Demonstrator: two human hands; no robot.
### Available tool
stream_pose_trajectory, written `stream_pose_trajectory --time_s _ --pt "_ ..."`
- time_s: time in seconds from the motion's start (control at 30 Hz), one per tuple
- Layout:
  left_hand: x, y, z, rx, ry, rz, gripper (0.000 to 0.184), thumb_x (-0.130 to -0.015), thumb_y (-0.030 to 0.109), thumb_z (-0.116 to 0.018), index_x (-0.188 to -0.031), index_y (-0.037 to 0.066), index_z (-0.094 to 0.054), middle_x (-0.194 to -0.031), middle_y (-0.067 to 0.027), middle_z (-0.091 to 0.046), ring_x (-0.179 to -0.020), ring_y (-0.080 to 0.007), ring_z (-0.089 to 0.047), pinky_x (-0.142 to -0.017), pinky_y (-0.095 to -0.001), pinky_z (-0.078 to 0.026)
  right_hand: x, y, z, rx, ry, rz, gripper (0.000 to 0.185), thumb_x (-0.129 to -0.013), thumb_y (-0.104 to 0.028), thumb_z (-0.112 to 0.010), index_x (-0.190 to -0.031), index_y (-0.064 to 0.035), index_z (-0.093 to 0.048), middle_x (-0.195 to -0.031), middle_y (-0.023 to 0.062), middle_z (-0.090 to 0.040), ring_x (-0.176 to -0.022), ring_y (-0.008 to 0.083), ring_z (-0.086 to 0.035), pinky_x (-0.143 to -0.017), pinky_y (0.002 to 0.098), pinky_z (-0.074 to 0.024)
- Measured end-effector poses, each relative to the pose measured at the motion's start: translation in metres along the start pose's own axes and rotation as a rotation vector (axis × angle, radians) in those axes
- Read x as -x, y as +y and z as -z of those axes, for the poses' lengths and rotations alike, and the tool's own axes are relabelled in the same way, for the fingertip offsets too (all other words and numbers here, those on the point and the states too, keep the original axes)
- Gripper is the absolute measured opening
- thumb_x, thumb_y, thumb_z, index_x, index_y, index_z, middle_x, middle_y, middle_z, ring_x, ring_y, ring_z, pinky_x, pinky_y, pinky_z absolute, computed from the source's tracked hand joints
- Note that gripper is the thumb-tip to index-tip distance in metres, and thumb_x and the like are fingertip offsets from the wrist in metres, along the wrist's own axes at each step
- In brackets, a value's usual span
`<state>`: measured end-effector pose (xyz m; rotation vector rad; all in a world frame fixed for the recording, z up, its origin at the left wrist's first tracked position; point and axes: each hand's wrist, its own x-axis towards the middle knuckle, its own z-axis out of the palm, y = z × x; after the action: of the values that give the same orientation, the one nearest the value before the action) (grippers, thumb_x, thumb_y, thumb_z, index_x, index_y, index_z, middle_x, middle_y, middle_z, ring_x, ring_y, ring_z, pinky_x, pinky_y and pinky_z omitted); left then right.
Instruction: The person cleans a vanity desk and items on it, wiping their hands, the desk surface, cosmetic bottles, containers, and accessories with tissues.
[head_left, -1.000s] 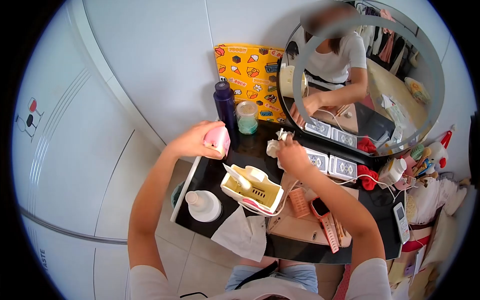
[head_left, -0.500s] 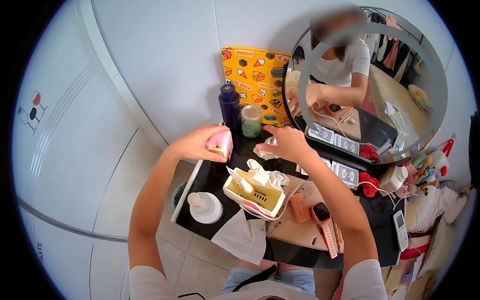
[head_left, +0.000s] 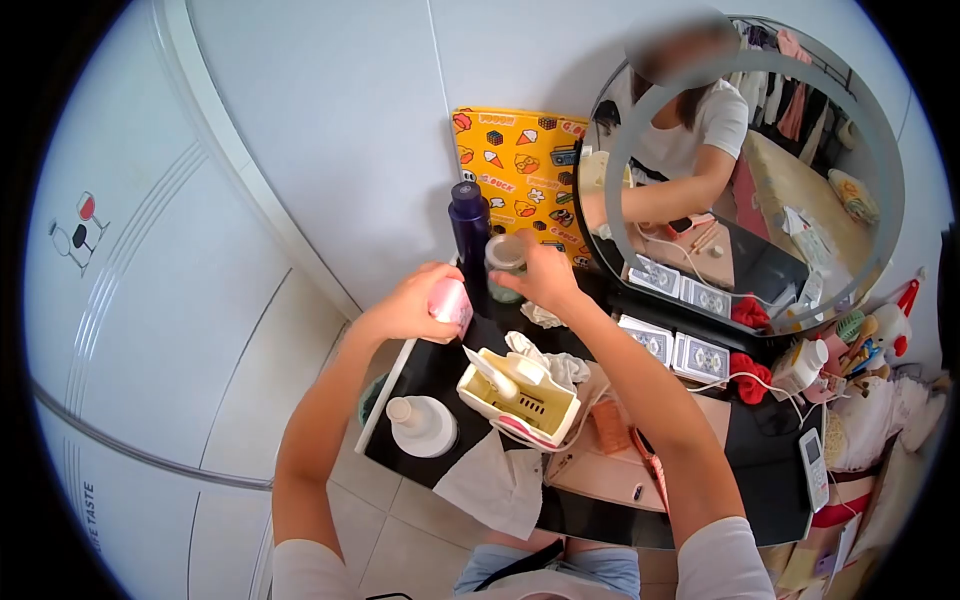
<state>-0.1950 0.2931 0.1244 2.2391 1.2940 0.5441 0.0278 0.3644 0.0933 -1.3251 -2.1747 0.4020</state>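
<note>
My left hand [head_left: 415, 303] is wrapped round a pink container [head_left: 450, 305] above the left part of the black table. My right hand [head_left: 547, 275] has its fingers round the clear jar [head_left: 506, 255] with a light lid, beside the dark blue bottle [head_left: 470, 225]. Crumpled white tissue [head_left: 543, 315] lies under my right wrist. In front of my hands stands a cream open basket [head_left: 530, 405] with a white handle-like piece in it. More crumpled tissue [head_left: 568, 370] rests behind the basket.
A white pump bottle [head_left: 424, 428] and a flat tissue [head_left: 490, 490] lie near the front left edge. A yellow patterned board [head_left: 520, 170] leans on the wall. Right of it stand a round mirror [head_left: 750, 180], card decks [head_left: 700, 358], a red scrunchie [head_left: 748, 378] and a remote [head_left: 813, 470].
My right hand has moved from the crumpled tissue up to the clear jar and closed on it. The tissue stays on the table. My left hand still holds the pink container.
</note>
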Motion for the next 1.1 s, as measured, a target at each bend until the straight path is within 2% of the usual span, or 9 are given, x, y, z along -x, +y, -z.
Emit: stream_pose_trajectory --time_s 0.1,0.33,0.47,0.6,0.63,0.7,0.83,0.93,1.1 --pt "0.004 0.0 0.007 0.176 -0.083 0.057 0.062 -0.067 0.018 -0.077 -0.119 0.008 -0.046 -0.114 -0.0095 -0.051 -0.106 -0.0181 -0.051 -0.087 -0.0322 -0.045 0.007 0.007 -0.006 -0.305 -0.012 0.186 0.074 -0.064 -0.032 -0.082 -0.123 -0.0022 -0.046 -0.087 0.0153 -0.064 -0.079 0.0257 -0.064 -0.072 0.0343 -0.0509" --pt "0.005 0.004 -0.001 0.08 0.028 0.065 0.069 -0.066 0.023 -0.079 -0.122 0.005 -0.042 -0.116 -0.0113 -0.051 -0.109 -0.0211 -0.05 -0.092 -0.0335 -0.042 0.011 -0.009 -0.004 -0.243 -0.143 0.114 0.076 -0.066 -0.044 -0.077 -0.122 -0.003 -0.046 -0.101 0.0191 -0.063 -0.095 0.0368 -0.06 -0.083 0.0408 -0.0471" --pt "0.011 0.005 0.003 0.115 0.009 0.1 0.069 -0.066 0.022 -0.079 -0.122 0.005 -0.043 -0.118 -0.0124 -0.051 -0.111 -0.023 -0.05 -0.094 -0.0345 -0.04 0.025 0.01 0.013 -0.058 -0.033 0.15 0.073 -0.069 -0.045 -0.074 -0.122 -0.0025 -0.049 -0.102 0.0186 -0.063 -0.092 0.0368 -0.061 -0.082 0.0407 -0.0481" --pt "0.018 0.019 0.006 0.032 0.165 0.032 0.067 -0.065 0.021 -0.079 -0.121 0.005 -0.047 -0.12 -0.0112 -0.051 -0.112 -0.024 -0.049 -0.096 -0.0356 -0.039 0.058 0.056 0.016 0.11 -0.417 0.271 0.042 -0.071 -0.025 -0.07 -0.109 -0.0076 -0.061 -0.11 0.0157 -0.061 -0.099 0.0335 -0.057 -0.087 0.039 -0.0466" --pt "0.018 0.024 0.008 -0.043 0.257 -0.02 0.066 -0.065 0.021 -0.08 -0.121 0.005 -0.048 -0.121 -0.0109 -0.051 -0.112 -0.0242 -0.049 -0.096 -0.0358 -0.038 0.069 0.066 0.014 0.104 -0.34 0.326 0.038 -0.071 -0.019 -0.069 -0.107 -0.0079 -0.063 -0.11 0.0148 -0.061 -0.1 0.0333 -0.057 -0.087 0.0388 -0.0462" --pt "0.02 0.041 0.02 0.069 0.192 -0.191 0.069 -0.063 0.022 -0.081 -0.122 0.006 -0.049 -0.123 -0.0107 -0.051 -0.113 -0.0248 -0.049 -0.096 -0.0369 -0.037 0.089 0.06 0.025 0.122 -0.307 0.338 0.036 -0.068 -0.008 -0.067 -0.104 -0.0069 -0.064 -0.109 0.013 -0.061 -0.098 0.0325 -0.057 -0.087 0.0379 -0.0467" --pt "0.024 0.079 0.025 -0.014 -0.282 -0.255 0.078 -0.059 0.024 -0.084 -0.125 0.006 -0.048 -0.124 -0.0135 -0.052 -0.113 -0.0273 -0.05 -0.097 -0.0378 -0.037 0.108 0.055 0.037 0.15 -0.3 0.345 0.03 -0.069 -0.009 -0.065 -0.099 -0.0067 -0.065 -0.102 0.013 -0.062 -0.092 0.0317 -0.059 -0.081 0.0392 -0.0487" --pt "0.012 0.084 0.002 -0.001 -0.397 -0.408 0.08 -0.058 0.024 -0.084 -0.125 0.005 -0.047 -0.12 -0.0154 -0.054 -0.109 -0.0305 -0.052 -0.095 -0.038 -0.038 0.112 0.04 0.047 0.294 -0.374 0.198 0.02 -0.07 -0.007 -0.061 -0.089 -0.0049 -0.065 -0.095 0.0131 -0.062 -0.085 0.0306 -0.061 -0.074 0.0387 -0.051" --pt "0.001 0.086 -0.013 -0.197 -0.496 -0.314 0.068 -0.057 0.031 -0.08 -0.115 0.005 -0.054 -0.092 -0.0116 -0.062 -0.089 -0.029 -0.056 -0.082 -0.0361 -0.042 0.092 0.044 0.029 0.435 -0.034 0.124 0.015 -0.071 -0.004 -0.057 -0.085 -0.0042 -0.061 -0.09 0.0128 -0.062 -0.081 0.0289 -0.063 -0.066 0.0383 -0.0518"
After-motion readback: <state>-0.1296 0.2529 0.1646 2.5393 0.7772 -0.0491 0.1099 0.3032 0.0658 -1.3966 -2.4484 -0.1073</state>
